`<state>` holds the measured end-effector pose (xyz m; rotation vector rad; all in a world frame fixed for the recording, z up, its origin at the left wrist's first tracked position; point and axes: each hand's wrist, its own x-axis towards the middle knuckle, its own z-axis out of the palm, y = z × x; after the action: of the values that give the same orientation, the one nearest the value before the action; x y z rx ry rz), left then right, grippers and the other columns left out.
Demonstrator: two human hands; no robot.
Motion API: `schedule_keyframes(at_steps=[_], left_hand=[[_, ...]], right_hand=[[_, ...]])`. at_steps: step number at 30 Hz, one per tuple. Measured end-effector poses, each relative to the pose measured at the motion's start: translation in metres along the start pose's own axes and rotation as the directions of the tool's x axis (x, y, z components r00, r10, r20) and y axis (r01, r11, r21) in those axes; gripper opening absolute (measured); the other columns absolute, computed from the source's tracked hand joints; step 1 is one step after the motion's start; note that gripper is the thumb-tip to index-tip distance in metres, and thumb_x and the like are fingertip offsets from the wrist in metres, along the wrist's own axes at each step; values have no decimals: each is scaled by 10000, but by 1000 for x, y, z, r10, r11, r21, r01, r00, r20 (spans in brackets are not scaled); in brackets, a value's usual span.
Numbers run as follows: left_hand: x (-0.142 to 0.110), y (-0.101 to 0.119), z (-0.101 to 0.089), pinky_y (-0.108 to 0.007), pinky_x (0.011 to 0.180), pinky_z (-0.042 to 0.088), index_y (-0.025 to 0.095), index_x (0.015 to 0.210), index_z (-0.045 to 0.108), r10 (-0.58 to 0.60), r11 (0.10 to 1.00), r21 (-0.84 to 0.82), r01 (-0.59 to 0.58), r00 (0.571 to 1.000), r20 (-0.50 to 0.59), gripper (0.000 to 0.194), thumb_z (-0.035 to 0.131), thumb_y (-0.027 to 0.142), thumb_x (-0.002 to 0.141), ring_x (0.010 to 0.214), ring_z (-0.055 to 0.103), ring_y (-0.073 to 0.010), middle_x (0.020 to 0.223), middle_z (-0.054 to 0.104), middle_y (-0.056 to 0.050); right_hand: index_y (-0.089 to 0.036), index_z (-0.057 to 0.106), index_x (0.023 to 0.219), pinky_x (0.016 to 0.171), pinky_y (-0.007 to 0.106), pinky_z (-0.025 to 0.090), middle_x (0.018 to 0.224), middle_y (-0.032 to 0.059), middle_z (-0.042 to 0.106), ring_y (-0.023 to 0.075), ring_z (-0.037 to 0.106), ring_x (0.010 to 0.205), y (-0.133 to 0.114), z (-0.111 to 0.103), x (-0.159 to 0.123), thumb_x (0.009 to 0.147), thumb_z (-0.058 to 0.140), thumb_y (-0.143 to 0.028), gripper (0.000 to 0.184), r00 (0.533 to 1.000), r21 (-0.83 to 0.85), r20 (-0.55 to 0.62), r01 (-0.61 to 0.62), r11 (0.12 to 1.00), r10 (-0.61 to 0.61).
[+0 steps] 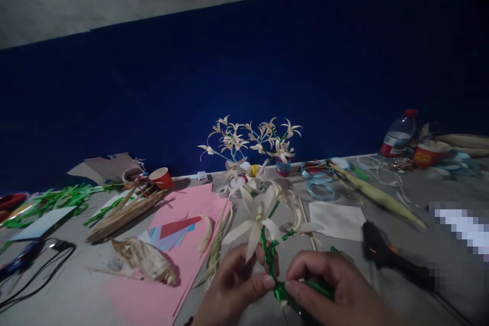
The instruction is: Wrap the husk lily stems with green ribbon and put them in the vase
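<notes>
Between my hands at the bottom centre is an artificial flower (256,218) with pale, pointed petals and a stem (269,260) wrapped in shiny green ribbon. My left hand (239,282) pinches the stem below the bloom, thumb pressed against it. Beside it, my right hand (330,285) is closed on the green ribbon (317,285) where it meets the stem; part of the ribbon is hidden under the fingers. More pale petals on green-wrapped stems show just behind the hands. Farther back stand finished-looking pale flowers (233,140) in small cups against the blue wall.
Pink paper (183,244) with a dry corn husk (147,260) lies left. A black glue gun (393,260) rests right, near white paper (336,219). Green pipe-cleaner-like strands (57,201), blue ribbon (320,187), a red-capped bottle (399,135) and a red cup (161,178) stand around.
</notes>
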<state>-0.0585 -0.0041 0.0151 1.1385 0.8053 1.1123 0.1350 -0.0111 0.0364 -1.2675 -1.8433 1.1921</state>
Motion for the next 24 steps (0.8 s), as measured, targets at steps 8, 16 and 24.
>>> schedule_keyframes(at_steps=[8,16,24], left_hand=[[6,-10,-2,-277,740,407,176,760,680,-26,986,-164,43,995,101,206,827,303,691,787,529,-172,763,604,-12],[7,-15,11,-233,644,447,160,783,728,-57,909,-409,78,996,64,165,830,234,677,701,560,-144,749,624,-17],[6,-25,11,-219,605,413,171,802,728,-54,896,-443,45,999,-6,227,862,262,642,635,531,-115,725,607,7]], right_hand=[[-209,551,733,627,222,401,657,-51,498,127,484,642,7,9,0,881,531,-321,186,988,184,-65,147,972,-137],[-208,530,790,586,208,439,645,-60,524,99,506,577,14,33,3,872,569,-558,362,999,553,-26,-12,833,31],[-197,554,768,431,162,327,544,-79,528,44,396,412,17,48,7,746,661,-656,472,989,724,44,-126,678,138]])
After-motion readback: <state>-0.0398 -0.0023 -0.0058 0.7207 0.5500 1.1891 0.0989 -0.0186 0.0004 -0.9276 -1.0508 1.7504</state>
